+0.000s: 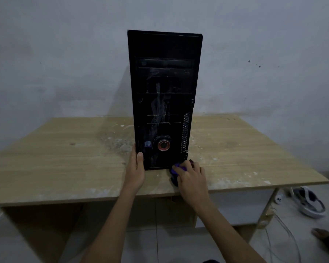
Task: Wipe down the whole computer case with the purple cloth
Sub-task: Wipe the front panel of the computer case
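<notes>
Left hand (136,168) gripped computer case (164,95) edge, likely to keep it steady. Right hand (191,176) pressed purple cloth (177,168) at case's bottom corner, on desk (65,158).

The right hand (191,176) covers most of the purple cloth (176,170), leaving only a small fold showing at the fingertips. The computer case (164,95) hides its own sides, back and the worktop (65,158) behind it. The left hand's (136,169) fingers go out of sight behind the case's left edge. At the lower right, a foot (323,236) is cut by the frame edge.
</notes>
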`<state>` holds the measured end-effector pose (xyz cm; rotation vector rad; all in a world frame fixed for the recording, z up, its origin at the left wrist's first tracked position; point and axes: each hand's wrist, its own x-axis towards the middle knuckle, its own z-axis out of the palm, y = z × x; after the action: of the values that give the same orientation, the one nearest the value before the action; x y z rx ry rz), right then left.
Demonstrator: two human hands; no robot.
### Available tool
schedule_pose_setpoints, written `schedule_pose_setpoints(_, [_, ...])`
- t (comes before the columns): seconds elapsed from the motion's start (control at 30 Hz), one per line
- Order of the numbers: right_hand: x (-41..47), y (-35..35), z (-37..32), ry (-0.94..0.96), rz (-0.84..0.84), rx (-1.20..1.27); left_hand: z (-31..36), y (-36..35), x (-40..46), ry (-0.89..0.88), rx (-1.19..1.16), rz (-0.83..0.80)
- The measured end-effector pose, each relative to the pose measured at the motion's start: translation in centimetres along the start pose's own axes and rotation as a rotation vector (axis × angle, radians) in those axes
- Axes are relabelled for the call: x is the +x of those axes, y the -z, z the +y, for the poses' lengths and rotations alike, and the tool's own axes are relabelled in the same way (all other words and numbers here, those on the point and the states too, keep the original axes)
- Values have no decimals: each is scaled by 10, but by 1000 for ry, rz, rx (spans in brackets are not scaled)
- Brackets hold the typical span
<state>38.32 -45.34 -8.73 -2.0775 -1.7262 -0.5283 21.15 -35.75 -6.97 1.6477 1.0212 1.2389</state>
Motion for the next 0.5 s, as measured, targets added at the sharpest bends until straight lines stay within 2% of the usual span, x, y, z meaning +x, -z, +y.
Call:
schedule_pose_setpoints(0.23, [-6, 5, 8, 34, 0, 60, -5, 0, 2, 10, -13, 2])
schedule_pose_setpoints(0.5, [-1, 9, 4, 70, -91, -16, -7, 0, 3, 16, -12, -5])
